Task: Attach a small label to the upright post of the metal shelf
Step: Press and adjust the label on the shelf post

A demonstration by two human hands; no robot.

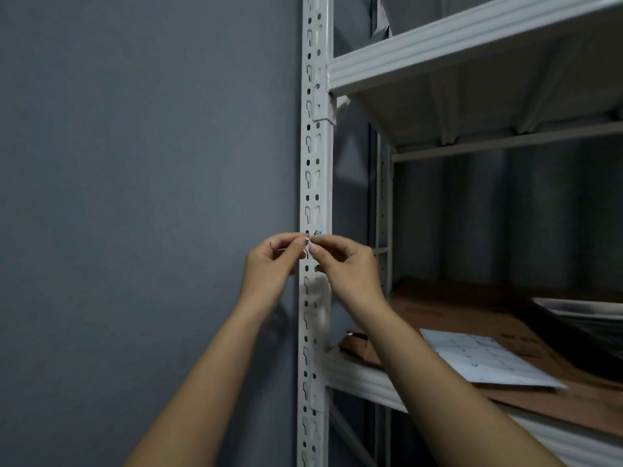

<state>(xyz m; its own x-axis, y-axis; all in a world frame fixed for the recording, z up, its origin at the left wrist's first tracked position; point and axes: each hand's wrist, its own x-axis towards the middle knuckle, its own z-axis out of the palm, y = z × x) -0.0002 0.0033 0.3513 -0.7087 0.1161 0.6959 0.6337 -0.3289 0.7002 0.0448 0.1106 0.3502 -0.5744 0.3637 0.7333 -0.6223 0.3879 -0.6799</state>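
A white perforated upright post of the metal shelf runs top to bottom through the middle of the view. In front of it, at mid height, both hands meet. My left hand and my right hand pinch a tiny white label between thumbs and fingertips, right against the post. Most of the label is hidden by the fingertips. Just above them a small dark and blue mark shows on the post.
A grey wall stands left of the post. Right of it, a lower shelf carries flattened cardboard and a white label sheet. An upper shelf beam crosses overhead.
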